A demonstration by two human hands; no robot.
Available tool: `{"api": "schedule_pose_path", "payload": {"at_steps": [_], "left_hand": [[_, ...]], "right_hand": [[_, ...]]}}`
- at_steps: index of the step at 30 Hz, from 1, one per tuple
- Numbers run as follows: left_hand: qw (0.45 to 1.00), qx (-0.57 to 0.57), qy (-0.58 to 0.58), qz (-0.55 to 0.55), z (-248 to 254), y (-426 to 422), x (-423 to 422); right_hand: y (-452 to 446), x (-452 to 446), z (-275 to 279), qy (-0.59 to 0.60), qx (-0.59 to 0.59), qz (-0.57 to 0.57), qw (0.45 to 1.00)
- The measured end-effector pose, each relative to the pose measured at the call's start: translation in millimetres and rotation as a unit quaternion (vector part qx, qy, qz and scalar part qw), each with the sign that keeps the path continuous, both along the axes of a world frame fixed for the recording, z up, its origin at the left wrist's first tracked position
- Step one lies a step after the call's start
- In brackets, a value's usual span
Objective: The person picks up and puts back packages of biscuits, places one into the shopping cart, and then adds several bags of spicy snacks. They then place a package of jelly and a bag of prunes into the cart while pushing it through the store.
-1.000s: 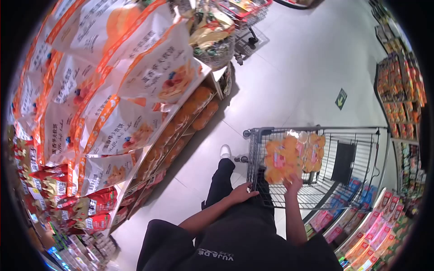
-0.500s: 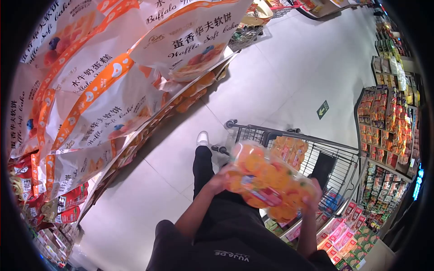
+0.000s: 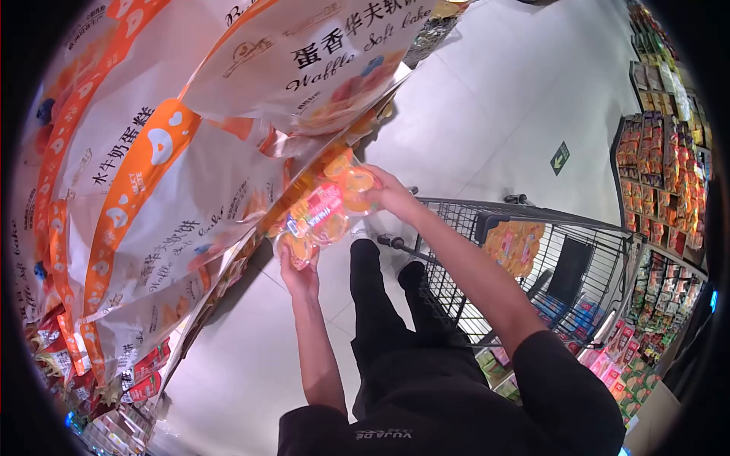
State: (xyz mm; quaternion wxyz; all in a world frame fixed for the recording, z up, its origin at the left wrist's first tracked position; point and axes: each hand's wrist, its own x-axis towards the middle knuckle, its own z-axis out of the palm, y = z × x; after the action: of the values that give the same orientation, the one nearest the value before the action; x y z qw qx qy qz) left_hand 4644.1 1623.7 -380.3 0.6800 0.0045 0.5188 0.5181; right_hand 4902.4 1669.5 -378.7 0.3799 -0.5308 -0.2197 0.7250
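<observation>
A clear plastic pack of orange fruit cups (image 3: 325, 213) with a red label is held at the edge of the shelf on the left. My left hand (image 3: 299, 275) grips its near end, fingers closed around the plastic. At the far end, my right hand (image 3: 389, 196) is closed on the pack's corner. Similar orange packs (image 3: 340, 158) show on the shelf under the large bags, partly covered by what I hold. Another orange pack (image 3: 511, 247) rests in the shopping cart (image 3: 563, 216) to my right.
Large white-and-orange cake bags (image 3: 163, 152) fill the display on the left and lean over the shelf edge. Shelves of packaged snacks (image 3: 654, 182) line the right side. A green arrow sign (image 3: 560, 158) marks the tiled floor (image 3: 487, 99).
Both hands have carried the pack from in front of me, beside the cart, leftward to the shelf edge. My view has shifted, and the bags appear closer.
</observation>
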Motion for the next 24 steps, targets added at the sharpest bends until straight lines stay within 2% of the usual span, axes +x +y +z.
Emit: {"api": "schedule_pose_path", "payload": {"at_steps": [3,5,7,9,11,12,14,16,17,18,19,21,22,23,24], "left_hand": [[0.999,0.007,0.026,0.046,-2.8,26.3,-10.0],[0.997,0.005,0.025,0.07,-10.3,39.7,-19.0],[0.991,0.047,-0.006,0.123,-26.8,51.0,-34.8],[0.988,0.027,-0.026,0.15,-39.3,63.7,-51.1],[0.985,0.034,0.006,0.17,-49.3,74.3,-60.7],[0.984,0.016,-0.037,0.174,-60.7,76.0,-70.0],[0.989,-0.004,-0.022,0.148,-71.2,74.5,-76.0],[0.994,-0.001,-0.044,0.1,-95.7,65.3,-81.7],[0.99,-0.002,0.0,0.142,-105.0,66.3,-78.1],[0.986,-0.037,-0.003,0.165,-102.3,68.9,-76.5],[0.991,-0.02,-0.025,0.132,-132.4,65.3,-101.9],[0.983,-0.038,-0.029,0.176,-111.2,76.5,-90.0],[0.98,-0.013,-0.057,0.19,-127.2,77.1,-100.7],[0.982,-0.014,-0.063,0.176,-140.0,79.7,-111.2],[0.984,-0.037,-0.033,0.17,-125.3,83.0,-100.5]], "right_hand": [[38.3,-26.2,-22.6,0.03,-0.008,-0.042,0.999],[60.5,-43.5,-50.1,-0.002,-0.017,-0.009,1.0],[75.3,-61.0,-49.3,0.023,-0.006,-0.023,0.999],[88.4,-74.1,-55.1,0.049,0.012,-0.037,0.998],[112.4,-99.7,-72.2,-0.07,0.163,-0.051,0.983],[123.1,-109.0,-82.2,-0.13,0.233,-0.057,0.962],[134.5,-126.0,-101.5,-0.256,0.359,-0.066,0.895],[123.6,-137.8,-115.4,-0.395,0.461,-0.066,0.792],[113.9,-112.6,-125.7,-0.466,0.503,-0.059,0.726],[106.9,-108.6,-116.9,-0.489,0.357,0.044,0.795],[93.7,-105.2,-97.4,-0.49,0.195,0.138,0.838],[83.4,-79.6,-28.0,-0.366,0.026,0.293,0.883],[59.5,-81.1,-29.3,-0.427,0.108,0.169,0.882],[34.8,-85.0,-30.6,-0.478,0.19,0.044,0.857],[11.1,-82.2,-20.3,-0.482,0.204,0.028,0.852]]}}
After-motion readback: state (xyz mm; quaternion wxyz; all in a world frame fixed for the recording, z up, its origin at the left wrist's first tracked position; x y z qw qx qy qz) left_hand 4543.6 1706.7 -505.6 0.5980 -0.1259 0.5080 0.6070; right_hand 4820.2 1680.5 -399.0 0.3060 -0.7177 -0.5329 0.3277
